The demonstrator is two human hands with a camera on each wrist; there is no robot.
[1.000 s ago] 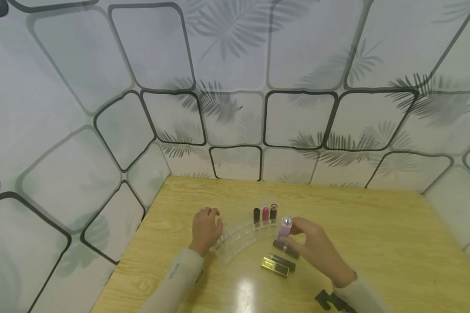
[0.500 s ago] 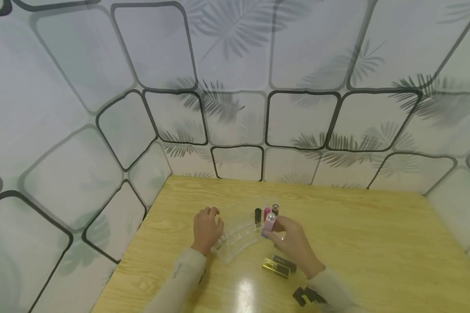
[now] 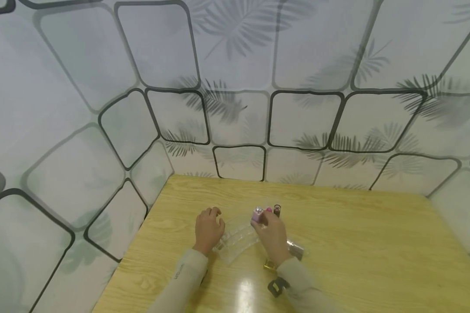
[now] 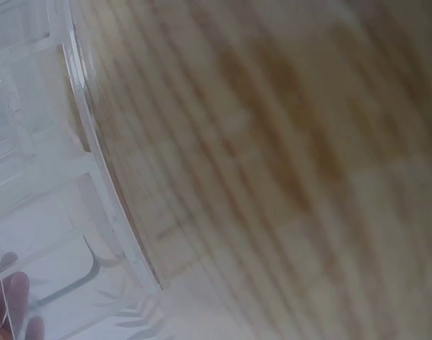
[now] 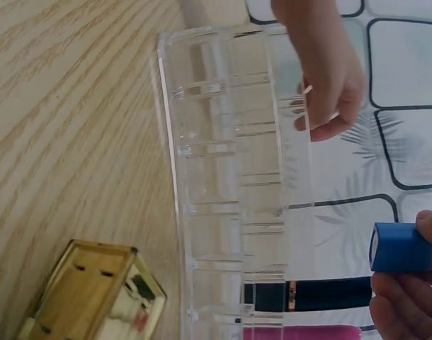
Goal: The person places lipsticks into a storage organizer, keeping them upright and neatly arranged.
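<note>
My right hand [image 3: 272, 232] pinches a lilac lipstick tube [image 3: 257, 213] with a jewelled top, over the back row of a clear curved lipstick organizer [image 3: 235, 252]. The tube's blue end [image 5: 399, 246] shows in the right wrist view, clear of the slots. My left hand [image 3: 208, 230] grips the organizer's left end, its fingers [image 4: 18, 294] visible through the clear plastic in the left wrist view. In the organizer stand a black lipstick [image 5: 333, 294], a pink one [image 5: 308, 332] and a dark one [image 3: 277, 211]; the black one is hidden in the head view.
On the wooden table [image 3: 356, 243], a gold lipstick case [image 3: 270, 264] lies in front of the organizer, partly behind my right wrist. A shiny grey tube [image 3: 295, 249] lies just right of that wrist. Patterned walls [image 3: 239, 161] rise behind the table.
My right hand has carried the lilac lipstick tube leftward, from the organizer's right end to beside the standing lipsticks. My left hand has stayed at the left end.
</note>
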